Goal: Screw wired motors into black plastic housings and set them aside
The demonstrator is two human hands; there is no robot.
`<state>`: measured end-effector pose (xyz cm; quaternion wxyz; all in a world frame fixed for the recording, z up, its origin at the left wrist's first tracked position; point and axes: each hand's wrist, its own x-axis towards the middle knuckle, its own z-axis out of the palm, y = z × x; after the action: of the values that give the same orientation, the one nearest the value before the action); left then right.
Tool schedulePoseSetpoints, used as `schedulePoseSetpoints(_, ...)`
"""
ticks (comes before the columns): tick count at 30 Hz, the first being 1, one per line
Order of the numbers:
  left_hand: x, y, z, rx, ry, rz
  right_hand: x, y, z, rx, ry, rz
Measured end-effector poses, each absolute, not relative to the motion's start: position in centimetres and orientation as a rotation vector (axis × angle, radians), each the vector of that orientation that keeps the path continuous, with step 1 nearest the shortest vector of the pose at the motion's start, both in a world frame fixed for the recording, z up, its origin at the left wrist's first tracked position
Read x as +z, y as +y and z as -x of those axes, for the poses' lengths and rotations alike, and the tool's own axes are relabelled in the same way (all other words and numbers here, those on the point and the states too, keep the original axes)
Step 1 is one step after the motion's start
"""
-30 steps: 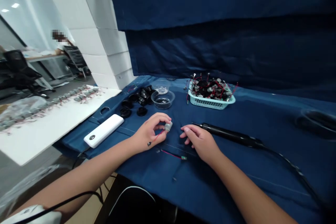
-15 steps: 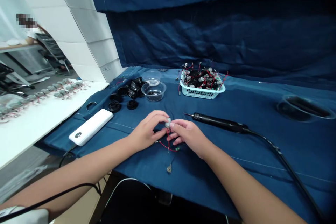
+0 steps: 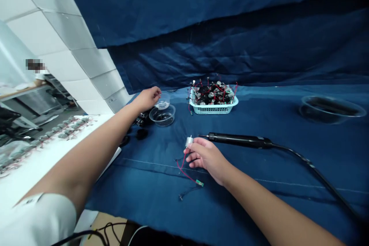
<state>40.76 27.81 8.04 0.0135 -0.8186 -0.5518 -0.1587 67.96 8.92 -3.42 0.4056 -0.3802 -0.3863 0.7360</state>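
Head view showed the right hand [image 3: 209, 157] pinching a motor [image 3: 188, 142] above the desk [image 3: 144, 200], while the left hand [image 3: 147, 98], grip indiscernible, hovered at a clear tub [image 3: 166, 99], apparently fetching, which called for fingertip precision.

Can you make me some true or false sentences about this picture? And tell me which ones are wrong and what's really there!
1. The right hand is holding a small motor. True.
2. The basket has nothing in it. False: it is piled with wired parts.
3. The left hand is up by the clear bowls. True.
4. The black tool is standing upright. False: it is lying flat on the blue cloth.
5. The basket is bright orange. False: it is pale blue.
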Motion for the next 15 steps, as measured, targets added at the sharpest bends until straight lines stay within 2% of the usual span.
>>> schedulePoseSetpoints(4,7.1,35.5,-41.7,-0.233,-1.999,2.472,-3.5,9.0,-67.8,1.851,-0.982,0.967)
schedulePoseSetpoints(9,5.0,39.4,-43.0,0.055,-2.162,2.528,-3.5,9.2,-67.8,1.849,-0.95,0.967)
schedulePoseSetpoints(15,4.7,41.0,-42.5,0.076,-2.119,2.641,-3.3,9.4,-67.6,1.86,-0.9,0.996)
